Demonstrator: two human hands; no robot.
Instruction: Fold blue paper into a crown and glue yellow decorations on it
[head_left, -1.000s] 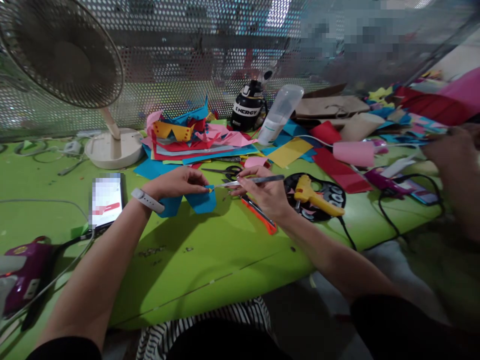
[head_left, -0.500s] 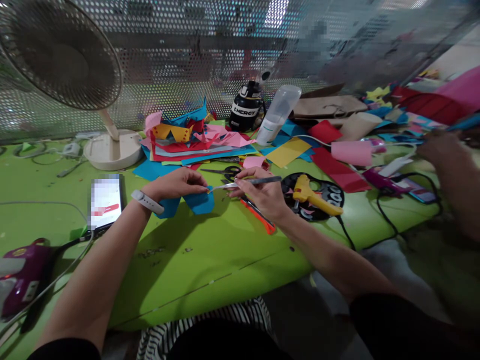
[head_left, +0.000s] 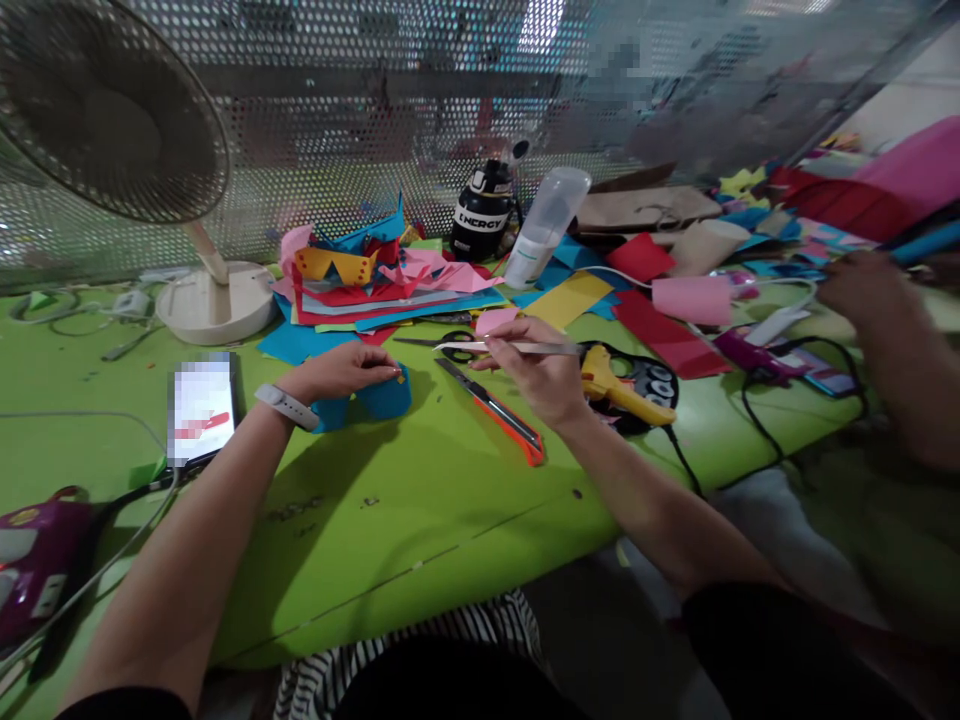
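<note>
Blue paper glasses (head_left: 386,396) hang from the pinched fingers of my left hand (head_left: 339,369), low over the green table. A small yellow piece (head_left: 401,378) shows at their upper right corner. My right hand (head_left: 536,370) is closed on metal tweezers (head_left: 525,347), whose tips point left, apart from the blue paper. Below that hand lies an orange-handled cutter (head_left: 499,415), and black scissors (head_left: 456,347) lie partly behind the tweezers. A yellow glue gun (head_left: 619,390) rests on a black patterned sheet to the right.
A phone (head_left: 201,408) and a fan (head_left: 214,303) are at the left. Coloured papers (head_left: 405,300), a black bottle (head_left: 481,215) and a clear bottle (head_left: 541,235) stand behind. Another person's hand (head_left: 874,290) is at the far right, near a purple glue gun (head_left: 765,357).
The tweezers' tips have moved away from the blue paper, up and to the right. More of the cutter shows. The view has shifted slightly.
</note>
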